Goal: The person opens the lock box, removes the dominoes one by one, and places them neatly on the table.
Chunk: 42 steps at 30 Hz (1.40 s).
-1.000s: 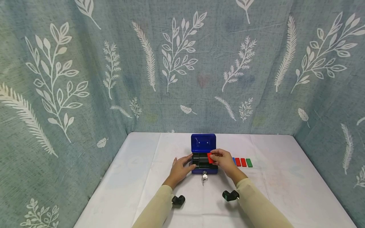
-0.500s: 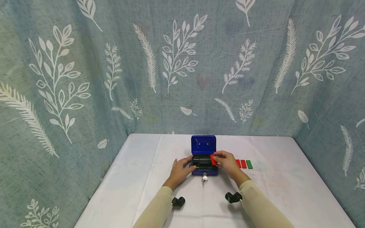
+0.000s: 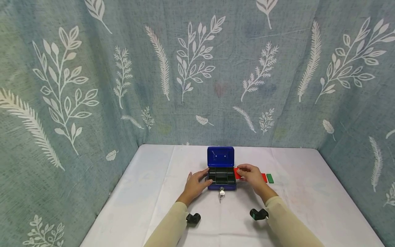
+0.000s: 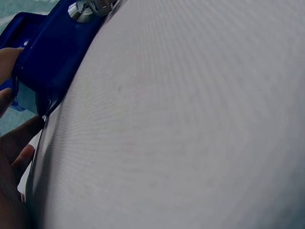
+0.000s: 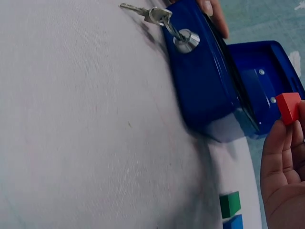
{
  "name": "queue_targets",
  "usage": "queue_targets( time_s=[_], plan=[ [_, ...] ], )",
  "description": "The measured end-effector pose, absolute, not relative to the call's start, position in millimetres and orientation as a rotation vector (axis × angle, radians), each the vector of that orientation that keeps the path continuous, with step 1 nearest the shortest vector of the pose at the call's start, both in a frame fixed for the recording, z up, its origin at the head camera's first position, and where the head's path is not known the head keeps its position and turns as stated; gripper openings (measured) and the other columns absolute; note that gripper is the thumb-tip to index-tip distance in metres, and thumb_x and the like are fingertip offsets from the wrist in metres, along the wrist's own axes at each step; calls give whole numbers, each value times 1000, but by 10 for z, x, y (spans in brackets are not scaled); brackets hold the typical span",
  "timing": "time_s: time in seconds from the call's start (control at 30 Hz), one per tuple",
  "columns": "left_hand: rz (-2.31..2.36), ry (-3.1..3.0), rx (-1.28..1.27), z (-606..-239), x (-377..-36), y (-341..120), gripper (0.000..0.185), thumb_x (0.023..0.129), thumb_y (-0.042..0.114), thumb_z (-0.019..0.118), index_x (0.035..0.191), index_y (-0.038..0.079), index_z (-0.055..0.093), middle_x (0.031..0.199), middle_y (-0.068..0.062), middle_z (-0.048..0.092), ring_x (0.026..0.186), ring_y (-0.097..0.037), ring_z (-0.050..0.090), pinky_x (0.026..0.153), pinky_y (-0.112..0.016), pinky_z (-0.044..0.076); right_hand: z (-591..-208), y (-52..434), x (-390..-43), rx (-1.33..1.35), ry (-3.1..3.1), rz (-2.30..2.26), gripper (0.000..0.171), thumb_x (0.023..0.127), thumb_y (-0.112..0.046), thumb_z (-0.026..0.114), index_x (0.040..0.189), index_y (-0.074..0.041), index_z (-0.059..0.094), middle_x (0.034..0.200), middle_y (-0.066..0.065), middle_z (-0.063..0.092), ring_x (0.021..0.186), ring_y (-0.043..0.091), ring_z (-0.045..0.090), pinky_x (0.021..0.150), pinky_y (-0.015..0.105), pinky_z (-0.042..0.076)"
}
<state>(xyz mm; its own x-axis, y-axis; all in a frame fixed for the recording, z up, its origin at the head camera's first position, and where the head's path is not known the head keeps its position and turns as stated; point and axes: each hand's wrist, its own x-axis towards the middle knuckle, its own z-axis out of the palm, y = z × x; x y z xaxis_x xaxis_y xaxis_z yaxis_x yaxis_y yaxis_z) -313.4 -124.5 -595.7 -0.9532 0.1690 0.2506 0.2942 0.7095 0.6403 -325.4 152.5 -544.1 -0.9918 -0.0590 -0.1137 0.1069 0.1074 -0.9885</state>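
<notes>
Block (image 3: 237, 173) pinched in the right hand (image 3: 253, 176), just right of the open box (image 3: 221, 175).
A loose pinch could drop it onto the desk (image 3: 154, 192); the box, steadied by the left hand (image 3: 195, 183) with relaxed fingers, could slide.

One blue cash box (image 3: 221, 171), two red blocks (image 3: 237, 173), one green block (image 3: 270, 178), one blue block (image 5: 234, 222), two keys (image 3: 221, 192)

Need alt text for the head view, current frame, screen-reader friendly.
A person's right hand pinches a red block just right of an open blue cash box, while the left hand rests against the box's left side. A key hangs from the front lock; a green block lies on the white table.
</notes>
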Motion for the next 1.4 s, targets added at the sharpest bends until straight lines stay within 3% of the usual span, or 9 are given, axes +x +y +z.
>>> queue_targets(
  time_s=[0.37, 0.67, 1.4],
  plan=[
    [-1075, -2737, -383, -5902, -3153, -1245, 62, 87, 54, 63, 141, 26, 54, 133, 3, 60, 130, -22, 47, 115, -56, 6, -5399, 1691, -3262, 108, 2323, -1956, 29, 92, -12, 67, 118, -1, 65, 108, 13, 62, 88, 23, 56, 73, 31, 54],
    [-1079, -2757, -368, -5963, -3139, -1233, 62, 86, 53, 64, 141, 27, 54, 132, 5, 60, 130, -20, 47, 115, -54, 5, -5434, 1914, -3244, 143, 2371, -1881, 33, 94, -14, 65, 123, 1, 63, 119, 16, 59, 102, 26, 55, 80, 30, 55],
    [-1075, -2778, -343, -5946, -3124, -1245, 64, 87, 57, 62, 142, 27, 53, 134, 3, 58, 131, -21, 46, 115, -55, 5, -5386, 2338, -3201, 133, 2455, -1778, 36, 97, -14, 60, 129, 3, 57, 125, 21, 57, 103, 27, 58, 82, 31, 56]
  ],
)
